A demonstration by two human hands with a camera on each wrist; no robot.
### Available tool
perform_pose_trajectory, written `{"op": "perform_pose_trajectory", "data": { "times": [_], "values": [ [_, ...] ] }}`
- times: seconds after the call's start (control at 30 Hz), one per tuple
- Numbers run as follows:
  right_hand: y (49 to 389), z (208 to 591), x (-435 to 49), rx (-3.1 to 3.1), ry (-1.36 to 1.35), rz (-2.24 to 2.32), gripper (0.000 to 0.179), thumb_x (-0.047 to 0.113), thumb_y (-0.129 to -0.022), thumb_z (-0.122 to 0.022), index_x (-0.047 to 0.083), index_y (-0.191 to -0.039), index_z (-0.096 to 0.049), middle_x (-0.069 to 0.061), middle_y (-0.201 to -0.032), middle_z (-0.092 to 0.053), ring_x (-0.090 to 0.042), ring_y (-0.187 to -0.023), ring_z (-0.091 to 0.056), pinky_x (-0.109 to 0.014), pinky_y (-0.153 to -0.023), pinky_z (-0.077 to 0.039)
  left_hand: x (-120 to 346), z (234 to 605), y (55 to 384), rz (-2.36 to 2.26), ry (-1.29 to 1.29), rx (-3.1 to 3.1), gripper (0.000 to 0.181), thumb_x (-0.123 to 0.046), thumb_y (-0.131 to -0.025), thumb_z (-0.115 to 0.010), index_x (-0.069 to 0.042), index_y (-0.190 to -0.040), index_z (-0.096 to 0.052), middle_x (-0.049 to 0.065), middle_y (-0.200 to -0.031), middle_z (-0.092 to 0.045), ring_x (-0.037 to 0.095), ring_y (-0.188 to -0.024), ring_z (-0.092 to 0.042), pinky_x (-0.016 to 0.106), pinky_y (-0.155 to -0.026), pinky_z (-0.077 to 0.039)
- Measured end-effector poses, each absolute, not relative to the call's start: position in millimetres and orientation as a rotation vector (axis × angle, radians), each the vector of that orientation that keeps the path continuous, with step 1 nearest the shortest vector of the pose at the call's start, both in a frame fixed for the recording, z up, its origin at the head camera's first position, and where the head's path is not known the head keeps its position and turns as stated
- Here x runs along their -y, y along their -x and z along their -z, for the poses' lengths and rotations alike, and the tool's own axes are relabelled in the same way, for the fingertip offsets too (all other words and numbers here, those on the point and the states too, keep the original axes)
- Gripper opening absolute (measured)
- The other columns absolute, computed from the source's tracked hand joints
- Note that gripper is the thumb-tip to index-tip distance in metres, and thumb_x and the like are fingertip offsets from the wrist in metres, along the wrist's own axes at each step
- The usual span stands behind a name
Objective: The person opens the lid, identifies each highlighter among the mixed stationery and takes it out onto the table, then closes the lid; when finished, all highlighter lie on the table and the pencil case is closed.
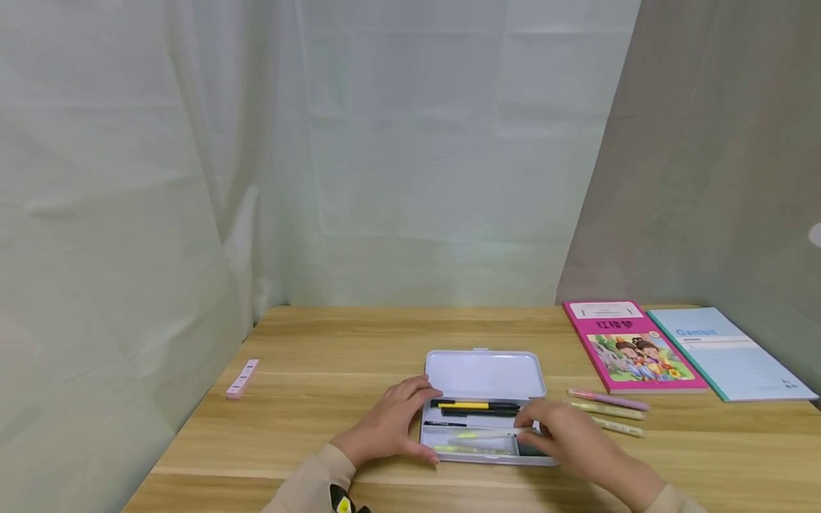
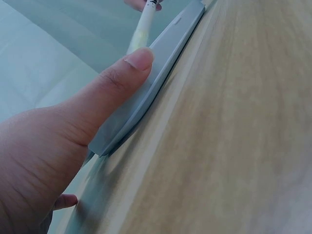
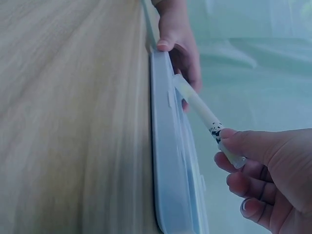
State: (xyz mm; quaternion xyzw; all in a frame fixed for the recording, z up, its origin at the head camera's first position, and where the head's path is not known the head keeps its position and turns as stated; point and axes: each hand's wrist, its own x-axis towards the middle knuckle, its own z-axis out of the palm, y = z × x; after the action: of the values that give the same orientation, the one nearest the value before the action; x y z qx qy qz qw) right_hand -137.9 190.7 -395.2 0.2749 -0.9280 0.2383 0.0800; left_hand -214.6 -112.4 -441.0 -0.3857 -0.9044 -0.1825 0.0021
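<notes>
On my head feed the tabletop [image 1: 340, 335] is pale wood with long, straight grain, and a loosely creased, greyish-white cloth curtain [image 1: 462, 157] hangs behind it. The open pencil case [image 1: 484, 374] is a shallow white box with rounded corners and a smooth, faintly shiny lid folded back flat. A yellow-and-black pen [image 1: 471, 405] lies along its rear compartment. To the right I have three slim pastel pens [image 1: 609, 399] on the wood, then a glossy pink book [image 1: 635, 345] with a cartoon cover and a pale blue notebook [image 1: 731, 349].

The slender white pen [image 3: 200, 105] has a straight, round barrel with a yellowish tint, a small black printed pattern and clear plastic ends. It is over the front compartment of the case, tilted, its far end lower and towards the left end; I cannot tell whether that end touches.

My right-wrist view shows the right hand [image 1: 567, 434] pinching the pen near its patterned end between thumb and index finger, the other fingers curled close below. The left hand [image 1: 398, 420] grips the case's left end, thumb on the front wall, spread well apart from the fingers at the back.
</notes>
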Motion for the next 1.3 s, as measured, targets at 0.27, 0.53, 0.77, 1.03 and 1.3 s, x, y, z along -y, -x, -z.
{"op": "perform_pose_trajectory", "data": {
  "times": [0.27, 0.53, 0.77, 1.03, 1.3],
  "values": [
    [136, 389, -205, 2.747, -0.787, -0.734, 0.005, 0.017, -0.084, -0.072, 0.019, -0.087, -0.069, 0.013, -0.082, -0.063, 0.009, -0.065, -0.042, -0.015, -0.053, -0.042, 112, 441, 215, 0.574, 1.209, 2.858, 0.095, -0.067, -0.061, -0.077, -0.021, -0.139, -0.047, 0.002, -0.148, -0.041, 0.025, -0.142, -0.033, 0.049, -0.116, -0.031],
    [134, 388, -221, 2.646, -0.771, -0.726, 0.010, 0.011, -0.080, -0.074, 0.018, -0.086, -0.070, 0.010, -0.083, -0.066, 0.010, -0.067, -0.043, -0.015, -0.054, -0.044, 113, 440, 215, 0.582, 1.200, 2.871, 0.096, -0.068, -0.061, -0.077, -0.021, -0.139, -0.046, 0.001, -0.148, -0.040, 0.024, -0.142, -0.032, 0.049, -0.116, -0.031],
    [131, 391, -235, 2.586, -0.731, -0.724, 0.013, 0.009, -0.080, -0.074, 0.020, -0.087, -0.070, 0.012, -0.081, -0.064, 0.010, -0.066, -0.041, -0.015, -0.052, -0.041, 112, 441, 215, 0.581, 1.194, 2.876, 0.096, -0.069, -0.061, -0.076, -0.022, -0.139, -0.046, 0.001, -0.149, -0.040, 0.024, -0.143, -0.032, 0.049, -0.116, -0.031],
    [123, 388, -250, 2.711, -0.517, -0.703, 0.015, 0.009, -0.080, -0.074, 0.022, -0.085, -0.068, -0.003, -0.096, -0.073, 0.008, -0.063, -0.038, -0.015, -0.051, -0.040, 111, 440, 215, 0.570, 1.192, 2.877, 0.096, -0.069, -0.061, -0.076, -0.022, -0.139, -0.046, 0.002, -0.149, -0.040, 0.025, -0.142, -0.032, 0.049, -0.116, -0.031],
    [116, 397, -273, 2.718, -0.424, -0.663, 0.017, 0.010, -0.080, -0.075, 0.023, -0.086, -0.068, 0.016, -0.080, -0.058, 0.008, -0.063, -0.038, -0.016, -0.050, -0.037, 111, 440, 216, 0.569, 1.191, 2.882, 0.097, -0.070, -0.061, -0.076, -0.022, -0.140, -0.046, 0.002, -0.150, -0.039, 0.024, -0.143, -0.032, 0.049, -0.116, -0.031]
  ]
}}
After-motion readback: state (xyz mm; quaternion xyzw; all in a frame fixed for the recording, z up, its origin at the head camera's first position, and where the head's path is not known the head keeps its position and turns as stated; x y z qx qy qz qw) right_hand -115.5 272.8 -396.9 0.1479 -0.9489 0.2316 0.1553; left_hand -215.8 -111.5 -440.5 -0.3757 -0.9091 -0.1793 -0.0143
